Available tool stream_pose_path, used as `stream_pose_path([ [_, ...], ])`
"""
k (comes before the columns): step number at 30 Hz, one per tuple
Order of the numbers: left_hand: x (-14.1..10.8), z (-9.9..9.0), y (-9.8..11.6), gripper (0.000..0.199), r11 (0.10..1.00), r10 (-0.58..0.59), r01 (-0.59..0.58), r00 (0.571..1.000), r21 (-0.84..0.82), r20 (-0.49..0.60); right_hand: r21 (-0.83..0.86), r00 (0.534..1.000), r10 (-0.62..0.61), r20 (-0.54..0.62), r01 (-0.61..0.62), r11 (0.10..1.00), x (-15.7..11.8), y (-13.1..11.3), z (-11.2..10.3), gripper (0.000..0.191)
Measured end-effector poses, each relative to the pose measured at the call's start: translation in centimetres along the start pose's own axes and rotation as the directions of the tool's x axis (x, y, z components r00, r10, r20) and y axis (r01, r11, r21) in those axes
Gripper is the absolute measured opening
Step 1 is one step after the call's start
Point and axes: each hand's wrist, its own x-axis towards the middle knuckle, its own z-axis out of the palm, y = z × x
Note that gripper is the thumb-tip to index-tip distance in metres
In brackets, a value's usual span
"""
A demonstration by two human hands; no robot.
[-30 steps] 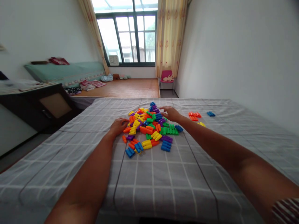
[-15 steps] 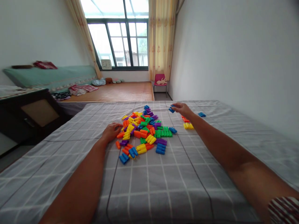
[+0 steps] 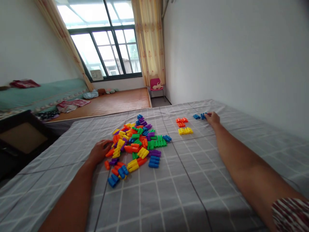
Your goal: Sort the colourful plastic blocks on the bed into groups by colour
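One blue block (image 3: 203, 116) is pinched tight in the right hand (image 3: 213, 120), right of the pile (image 3: 131, 148) by another blue piece (image 3: 196, 116). Looks like setting-down; next probably needs letting go. Left hand (image 3: 99, 151) half-curled at the pile's left edge, can't tell if gripping.

A low bed (image 3: 116, 100) with a brown mat carries a pink-and-white cloth (image 3: 72, 105), a dark spotted cloth (image 3: 47, 116) and a light-blue bundle (image 3: 91, 94) next to a brown soft item (image 3: 101, 91), while a pale green headboard (image 3: 48, 93) runs along its left side with a red cloth (image 3: 24, 83) on top. Behind it rises a dark-framed window (image 3: 112, 30), a square white clock (image 3: 96, 75) propped at its lower left corner and a yellow patterned curtain (image 3: 148, 42) hanging on its right. Near the white wall (image 3: 229, 54), a pink chair (image 3: 154, 81) holds a pale plush toy (image 3: 158, 86), and a dark cabinet (image 3: 21, 135) with a tan panel stands at the left edge.
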Motion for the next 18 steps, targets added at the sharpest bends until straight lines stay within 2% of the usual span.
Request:
stream_pose_path([
  [3,0.1,0.1,-0.5,0.046,1.0,-0.005,0.005,1.0,0.008,0.004,-0.062,0.997,0.081,0.013,-0.08,0.995,0.2,-0.1,0.2,0.029],
  [12,0.2,0.2,-0.9,0.047,1.0,0.018,-0.018,1.0,-0.003,-0.003,-0.11,0.99,-0.098,0.105,0.11,0.988,-0.8,-0.3,-0.6,0.036],
  [18,0.3,0.2,-1.0,0.049,0.999,0.031,-0.032,0.999,0.026,0.013,-0.2,0.983,-0.112,0.148,0.14,0.97,-1.0,-1.0,-0.7,0.038],
])
